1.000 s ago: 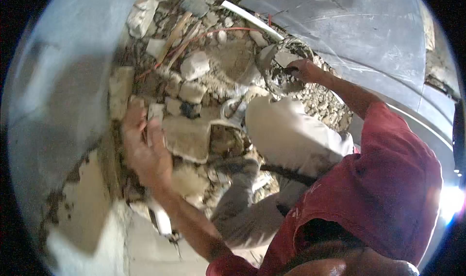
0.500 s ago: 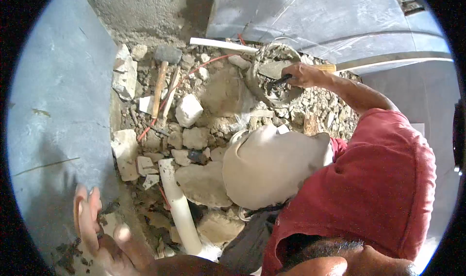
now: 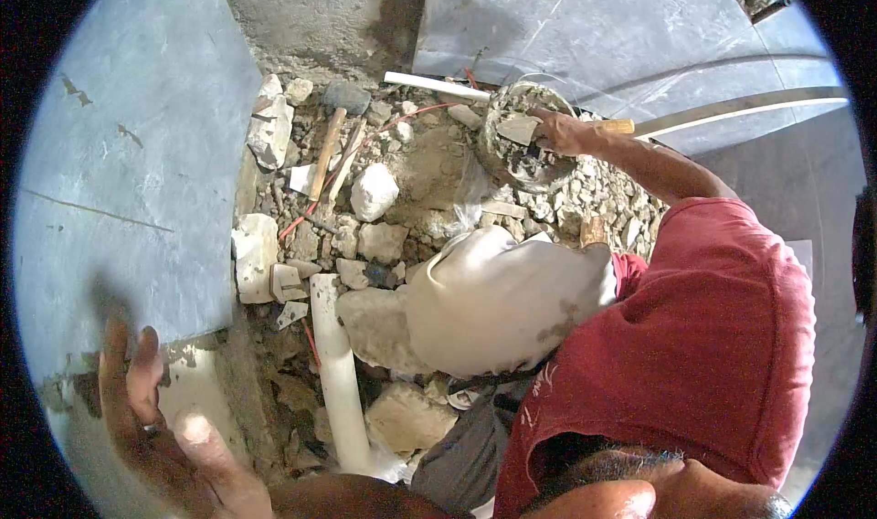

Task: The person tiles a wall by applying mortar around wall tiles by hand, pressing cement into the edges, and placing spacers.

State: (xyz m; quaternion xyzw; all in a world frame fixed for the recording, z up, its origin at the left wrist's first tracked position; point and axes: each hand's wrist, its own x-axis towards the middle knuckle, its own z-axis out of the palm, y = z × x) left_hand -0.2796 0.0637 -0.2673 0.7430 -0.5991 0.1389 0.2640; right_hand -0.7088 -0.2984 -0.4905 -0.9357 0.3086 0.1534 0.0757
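At the mortar-crusted bucket (image 3: 489, 158), my right hand (image 3: 560, 135) is closed at its mouth on what looks like a trowel (image 3: 517, 130). The pale blade shows to the left of the fingers; the grip itself is mostly hidden. A wooden handle (image 3: 618, 126) juts out beyond my wrist, and I cannot tell whether it belongs to the same tool. My left hand (image 3: 174, 428), at lower left, has its fingers apart and holds nothing. It is beside the grey wall panel (image 3: 137, 199), with a shadow just above the fingertips; contact is unclear.
Rubble and stones (image 3: 384, 242) cover the ground. A sledgehammer (image 3: 329, 153) lies there, near a red cable (image 3: 393, 119). A white pipe (image 3: 338, 382) slopes down by my legs. Pale cloth (image 3: 512, 304) bulges before my red shirt (image 3: 676, 336). A long strip (image 3: 749, 108) extends right.
The view has shifted, so the rubble sits farther right. My left hand appears lower and farther left. My right hand stays at the bucket, its fingers slightly moved over the blade.
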